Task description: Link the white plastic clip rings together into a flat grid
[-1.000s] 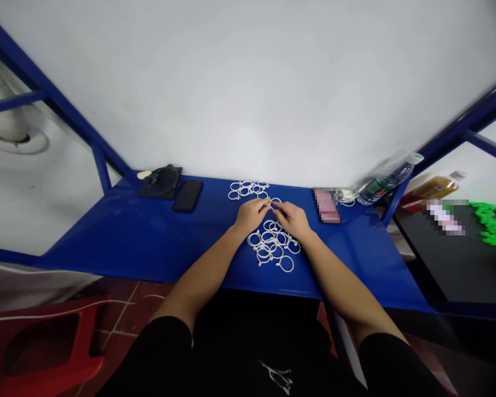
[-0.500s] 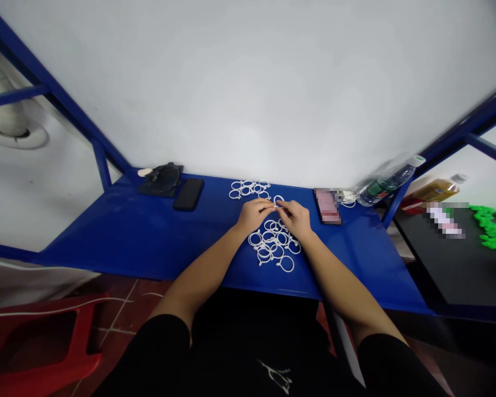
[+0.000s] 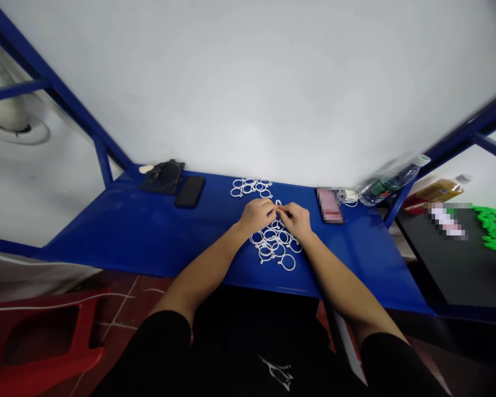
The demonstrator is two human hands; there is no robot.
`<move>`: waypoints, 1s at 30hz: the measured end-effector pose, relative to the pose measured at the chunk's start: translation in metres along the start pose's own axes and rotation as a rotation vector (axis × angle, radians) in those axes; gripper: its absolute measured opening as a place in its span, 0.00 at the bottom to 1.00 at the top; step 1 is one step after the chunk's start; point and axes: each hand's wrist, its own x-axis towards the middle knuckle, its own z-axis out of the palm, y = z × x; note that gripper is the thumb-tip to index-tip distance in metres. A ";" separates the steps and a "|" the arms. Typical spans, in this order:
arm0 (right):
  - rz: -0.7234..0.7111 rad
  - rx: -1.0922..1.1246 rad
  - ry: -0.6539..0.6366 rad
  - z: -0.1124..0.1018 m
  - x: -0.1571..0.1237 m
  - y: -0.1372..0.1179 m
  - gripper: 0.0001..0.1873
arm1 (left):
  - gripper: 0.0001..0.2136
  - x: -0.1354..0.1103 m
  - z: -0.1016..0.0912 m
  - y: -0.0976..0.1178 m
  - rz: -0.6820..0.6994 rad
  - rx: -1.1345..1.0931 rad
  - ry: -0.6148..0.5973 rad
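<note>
Between my fingertips is a white plastic ring (image 3: 278, 203), seen nearly edge-on and partly hidden by the fingers. My left hand (image 3: 257, 214) pinches it from the left. From the other side, my right hand (image 3: 296, 219) closes thumb and fingers on the same ring. Just below the hands lies a loose pile of white rings (image 3: 288, 262) with small knobs, overlapping one another; some are covered by the hands. A second group of white rings (image 3: 248, 188) rests behind my left hand, close to the wall.
The blue table (image 3: 149, 237) holds a black phone (image 3: 189, 191) and a dark crumpled item (image 3: 163, 176) at left. On the right are a phone with a blurred screen (image 3: 330, 205), a white cable (image 3: 350, 197) and a plastic bottle (image 3: 392, 182). A red stool (image 3: 82, 331) stands at lower left.
The ring between my fingers has turned from showing its round opening to a narrower, edge-on look. My hands have drawn slightly closer together. The view has shifted a little.
</note>
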 end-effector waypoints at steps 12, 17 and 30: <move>0.021 -0.087 -0.136 -0.002 0.009 0.003 0.11 | 0.10 -0.002 0.004 -0.019 -0.185 -0.115 -0.052; -0.031 -0.002 -0.304 -0.009 0.010 0.002 0.08 | 0.19 -0.001 0.005 -0.031 -0.273 0.064 -0.227; 0.087 -0.064 -0.210 -0.002 0.009 0.010 0.12 | 0.13 0.001 -0.004 -0.014 -0.374 0.164 -0.414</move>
